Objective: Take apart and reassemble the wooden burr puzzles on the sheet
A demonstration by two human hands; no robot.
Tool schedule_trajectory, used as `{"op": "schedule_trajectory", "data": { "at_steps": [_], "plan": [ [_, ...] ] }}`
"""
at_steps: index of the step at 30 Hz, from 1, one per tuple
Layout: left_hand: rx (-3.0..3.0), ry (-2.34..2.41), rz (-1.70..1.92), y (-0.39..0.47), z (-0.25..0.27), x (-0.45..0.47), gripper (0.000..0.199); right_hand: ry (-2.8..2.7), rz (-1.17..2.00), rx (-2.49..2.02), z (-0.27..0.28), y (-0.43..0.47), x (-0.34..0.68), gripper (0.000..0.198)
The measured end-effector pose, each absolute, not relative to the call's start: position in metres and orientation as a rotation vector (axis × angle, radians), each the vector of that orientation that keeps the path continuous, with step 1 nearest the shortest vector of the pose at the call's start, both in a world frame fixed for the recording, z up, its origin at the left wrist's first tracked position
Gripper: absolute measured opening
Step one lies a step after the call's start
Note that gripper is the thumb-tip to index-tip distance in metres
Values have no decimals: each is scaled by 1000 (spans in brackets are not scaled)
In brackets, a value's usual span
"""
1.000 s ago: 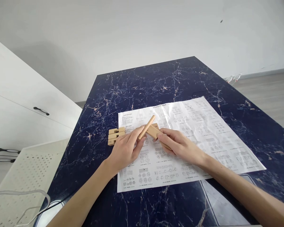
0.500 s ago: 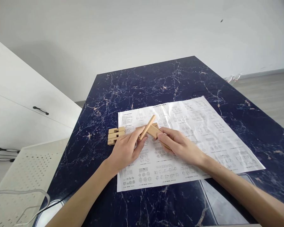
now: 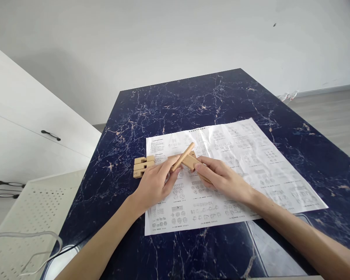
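Note:
My left hand [image 3: 157, 181] is closed on a slim wooden puzzle stick [image 3: 184, 156], which slants up to the right. My right hand [image 3: 221, 177] grips other wooden puzzle pieces [image 3: 190, 161], lying crosswise beneath the slanted stick. Fingers hide part of these pieces, so how they fit together cannot be made out. Both hands are above a creased instruction sheet [image 3: 239, 186] printed with small diagrams. Left of my left hand, several notched wooden blocks [image 3: 144, 166] lie side by side at the sheet's left edge.
The dark blue marbled table [image 3: 169, 105] carries the sheet. A glossy panel [image 3: 275, 249] lies by the near edge under my right forearm. At left are a white cabinet [image 3: 23, 116], a perforated panel [image 3: 46, 198] and a pale cable [image 3: 29, 235].
The slanted stick in my left hand has tipped slightly lower, its upper end shifting right. My right hand has barely moved, and both hands keep their hold.

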State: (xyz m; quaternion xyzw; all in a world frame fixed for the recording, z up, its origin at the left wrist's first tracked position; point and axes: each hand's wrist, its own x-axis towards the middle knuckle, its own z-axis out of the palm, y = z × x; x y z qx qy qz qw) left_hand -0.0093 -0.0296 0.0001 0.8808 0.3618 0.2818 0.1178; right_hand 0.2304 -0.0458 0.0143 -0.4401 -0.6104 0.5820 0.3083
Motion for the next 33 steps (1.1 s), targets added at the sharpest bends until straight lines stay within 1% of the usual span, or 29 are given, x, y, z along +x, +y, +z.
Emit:
{"op": "schedule_trajectory", "data": {
  "at_steps": [5,13,21,28,33],
  "plan": [
    [2586,1069,836,-31,-3,-8,36,-1612,1504,-1162,13,-49,228,38],
    [2559,1037,827,-30,-4,-10,35,-1622,1559,-1168,13,-46,231,36],
    [2616,1027,892,-29,-3,-8,34,-1625,1479,-1161,13,-48,228,37],
    [2661,1051,891,-30,-9,-8,38,-1610,1512,-1156,10,-49,229,37],
    [2703,970,910,-28,-7,-8,46,-1637,1509,-1164,12,-45,231,38]
  ]
}}
